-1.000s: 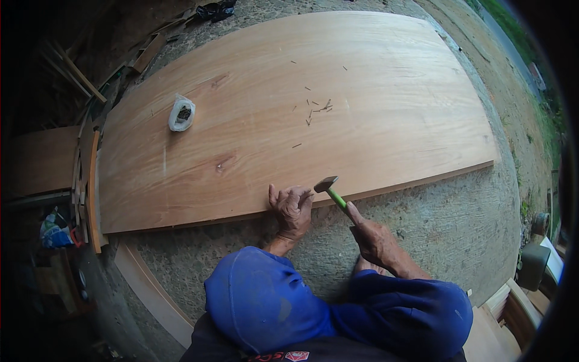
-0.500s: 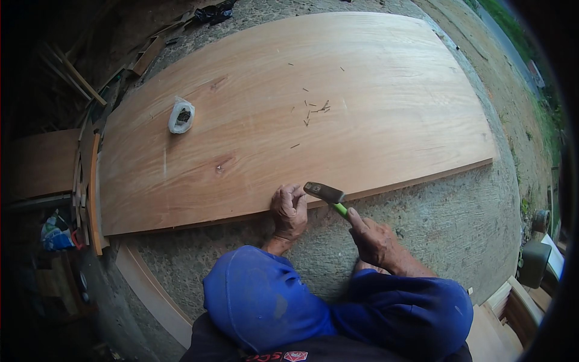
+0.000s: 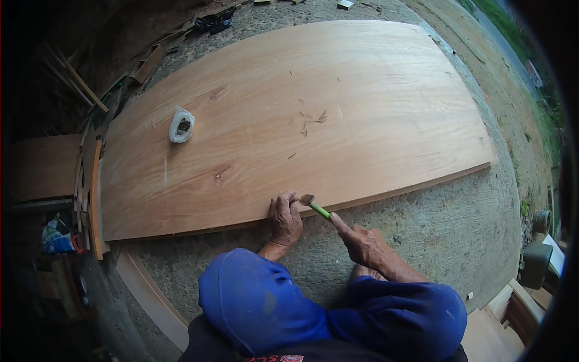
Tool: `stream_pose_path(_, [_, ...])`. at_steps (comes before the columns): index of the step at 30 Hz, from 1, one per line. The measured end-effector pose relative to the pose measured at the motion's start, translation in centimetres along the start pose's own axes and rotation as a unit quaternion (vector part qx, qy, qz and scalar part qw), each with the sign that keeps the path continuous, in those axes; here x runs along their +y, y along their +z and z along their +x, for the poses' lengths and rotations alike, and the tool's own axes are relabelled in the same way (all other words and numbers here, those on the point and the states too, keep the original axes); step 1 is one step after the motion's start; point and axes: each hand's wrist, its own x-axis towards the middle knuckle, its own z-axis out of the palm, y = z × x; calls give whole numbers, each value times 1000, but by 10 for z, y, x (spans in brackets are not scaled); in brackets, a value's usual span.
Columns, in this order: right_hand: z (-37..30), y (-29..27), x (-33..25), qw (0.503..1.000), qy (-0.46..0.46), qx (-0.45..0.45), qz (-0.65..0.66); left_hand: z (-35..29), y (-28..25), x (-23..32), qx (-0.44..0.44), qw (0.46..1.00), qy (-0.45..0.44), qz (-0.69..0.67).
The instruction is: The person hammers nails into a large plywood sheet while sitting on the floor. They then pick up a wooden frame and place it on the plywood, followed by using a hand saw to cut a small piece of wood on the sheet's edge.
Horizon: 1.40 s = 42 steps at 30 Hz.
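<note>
My left hand (image 3: pixel 285 220) rests at the near edge of a large wooden panel (image 3: pixel 253 145), thumb and fingers pinched together. Whatever is between the fingertips is too small to make out. With my right hand (image 3: pixel 367 247) I grip a hammer (image 3: pixel 321 210) by its green handle. Its dark metal head sits just right of the left fingertips, close to the panel edge. Several loose nails (image 3: pixel 313 119) lie scattered on the panel beyond my hands. Farther left on it stands a small white plastic bag (image 3: pixel 181 127), open at the top, with dark contents.
Rough concrete (image 3: pixel 434 223) surrounds the panel. Wooden strips (image 3: pixel 95 199) stand along its left end, near a blue and white bag (image 3: pixel 58 234). A black plastic bag (image 3: pixel 215 22) lies past the far left edge. Wooden pieces (image 3: pixel 512 308) are at the lower right.
The hammer head has swung left and down, close to my left fingertips, with my right hand following slightly left. My left hand keeps its pinch at the edge. The whole view has shifted slightly.
</note>
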Motion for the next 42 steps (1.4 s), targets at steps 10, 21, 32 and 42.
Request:
stream_pose_path(10, [5,-21,-11,999,-4,29,16,8,-3,-5,21,1000,8,2])
stream_pose_path(21, [3,-7,-5,1000,28,11,1,8,1,-7,27,997,-35,-68])
stream_pose_path(32, [4,2,13,968,135,126,172,128,6,-41,-58,988,-97,-104])
stream_pose_path(42, [-6,-1,21,915,205,216,274,199,53,-22,-162,963,172,129])
